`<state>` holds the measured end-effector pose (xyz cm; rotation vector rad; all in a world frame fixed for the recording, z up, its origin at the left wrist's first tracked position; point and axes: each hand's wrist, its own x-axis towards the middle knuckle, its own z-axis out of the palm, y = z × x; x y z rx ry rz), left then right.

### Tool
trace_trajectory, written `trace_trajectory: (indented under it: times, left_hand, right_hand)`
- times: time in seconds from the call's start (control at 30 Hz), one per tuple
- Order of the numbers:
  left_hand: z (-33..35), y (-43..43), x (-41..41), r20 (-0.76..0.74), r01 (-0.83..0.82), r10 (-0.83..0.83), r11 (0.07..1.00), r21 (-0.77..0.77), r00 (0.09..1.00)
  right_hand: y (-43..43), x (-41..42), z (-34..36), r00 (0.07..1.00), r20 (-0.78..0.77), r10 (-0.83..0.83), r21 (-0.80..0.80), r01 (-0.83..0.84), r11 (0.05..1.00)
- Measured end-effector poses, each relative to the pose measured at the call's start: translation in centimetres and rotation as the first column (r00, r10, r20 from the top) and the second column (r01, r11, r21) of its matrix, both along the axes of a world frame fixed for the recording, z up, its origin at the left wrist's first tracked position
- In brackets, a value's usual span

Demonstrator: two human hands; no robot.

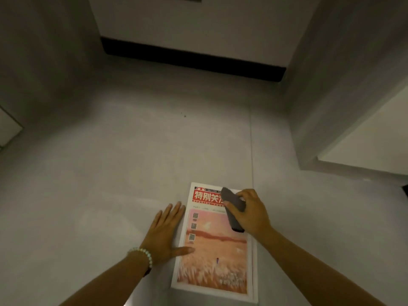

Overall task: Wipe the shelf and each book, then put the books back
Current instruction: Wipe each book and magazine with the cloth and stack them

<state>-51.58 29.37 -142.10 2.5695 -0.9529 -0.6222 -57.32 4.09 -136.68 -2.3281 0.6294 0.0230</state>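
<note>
Right hand was closed around a grey cloth, pressed on the magazine's top right corner | magazine flat on grey floor | left hand open, steadying its left edge | step: book-wiping; next likely sweeps down the cover.

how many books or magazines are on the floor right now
At least 2: the top magazine with the sunset cover lies under both hands, and edges of another show beneath its right side. More may be hidden in the stack.

Dim, soft, wide-angle edge distortion
</note>
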Motion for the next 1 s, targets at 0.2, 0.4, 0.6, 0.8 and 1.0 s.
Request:
trace_trajectory:
  times: [0.2,0.4,0.6,0.8,1.0]
  left_hand:
    - [-0.5,0.2,-0.2,0.045,-0.01,0.011,1.0,-0.016,0.999]
    - [-0.8,0.3,-0.2,0.036,-0.031,0.033,0.999,-0.04,0.999]
    - [-0.7,0.3,-0.2,0.058,-0.039,0.04,0.999,-0.023,0.998]
    - [-1.1,0.4,-0.2,0.066,0.009,-0.006,0.999,-0.05,0.998]
    - [-1.7,0.6,0.0,0.077,0.036,-0.032,0.998,-0.049,0.996]
  right_hand:
    - [5.8,-0.1,-5.2,0.88,0.031,0.475,-0.183,-0.462,0.868]
    - [4.8,6.2,-5.9,0.993,-0.039,0.107,-0.326,-0.114,0.938]
    - [7.0,6.3,-6.0,0.893,0.028,0.448,-0.349,-0.412,0.842]
    - [3.5,4.6,-6.6,0.992,0.006,-0.124,-0.339,0.119,0.933]
    - [3.0,0.1,-7.1,0.933,0.116,0.34,-0.36,-0.28,0.89]
